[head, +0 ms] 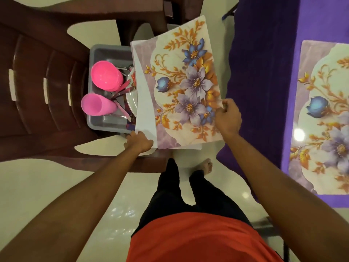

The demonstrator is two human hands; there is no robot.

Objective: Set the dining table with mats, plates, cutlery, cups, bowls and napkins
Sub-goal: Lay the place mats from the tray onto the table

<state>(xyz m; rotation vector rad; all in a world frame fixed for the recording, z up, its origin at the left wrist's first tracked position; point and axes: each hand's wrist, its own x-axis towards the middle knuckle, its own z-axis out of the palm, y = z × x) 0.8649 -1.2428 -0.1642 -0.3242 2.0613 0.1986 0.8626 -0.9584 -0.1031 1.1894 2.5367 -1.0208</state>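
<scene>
- The thin rectangular place mat with purple and blue flowers and orange leaves is held in the air, over the right part of the grey plastic tub, just left of the desk with the purple cloth.
- The right hand pinches its right edge; the fingers are clamped on the mat.
- The left hand grips the near left corner, where a white sheet shows under the mat. I think this is another mat of the stack.
- The mat looks light, thin and a little bendy, with a smooth surface, so I think it can sag or slide. It is better to hold it at two opposite edges and keep it flat.
- In the tub are two pink plastic cups, metal cutlery and white plates.
- The tub stands on a brown plastic chair.
- A same flowered mat already lies on the desk, far right.
</scene>
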